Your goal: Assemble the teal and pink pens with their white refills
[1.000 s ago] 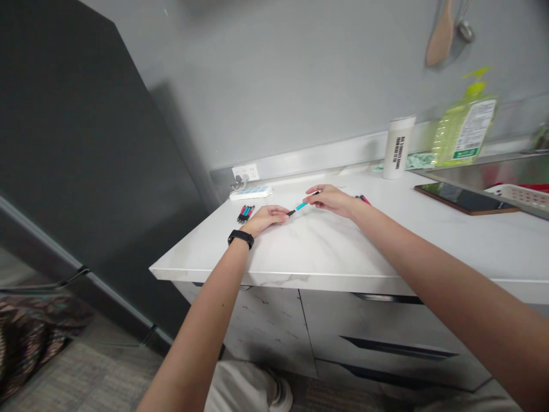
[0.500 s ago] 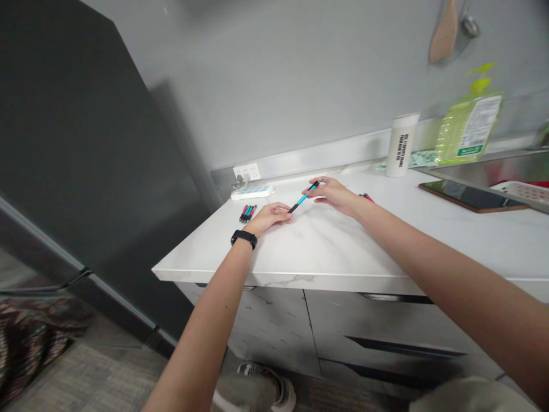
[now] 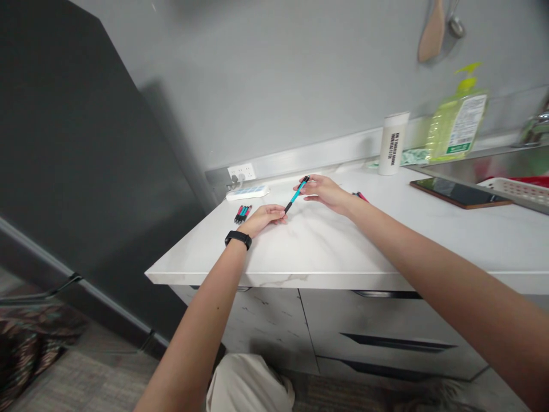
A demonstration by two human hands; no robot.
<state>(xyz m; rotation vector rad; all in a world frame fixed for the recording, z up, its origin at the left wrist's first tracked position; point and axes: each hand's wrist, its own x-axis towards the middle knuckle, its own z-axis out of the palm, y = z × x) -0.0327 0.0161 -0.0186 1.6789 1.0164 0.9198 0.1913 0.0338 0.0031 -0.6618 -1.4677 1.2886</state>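
Observation:
A pen [image 3: 295, 194] with a bright blue barrel and black ends slants up to the right above the countertop. My left hand [image 3: 268, 217], with a black band on the wrist, is closed on its lower black grip. At the pen's upper black end are the fingers of my right hand [image 3: 323, 191], partly behind the barrel; its thumb sits a little lower. Left of my left hand, several red and blue pens [image 3: 243, 214] lie side by side. More pens [image 3: 361, 196], mostly red, show partly from behind my right forearm.
A white power strip [image 3: 247, 192] lies near the wall socket [image 3: 241, 171]. To the right are a white bottle [image 3: 393, 146], a yellow-green soap pump bottle [image 3: 457, 126], a phone [image 3: 461, 193] and a sink edge. The white countertop [image 3: 278, 257] ends at the front above drawers.
The pen has tipped a little more upright between my hands. My view has shifted slightly, so the counter and its objects appear further left. The pens on the counter have stayed in place.

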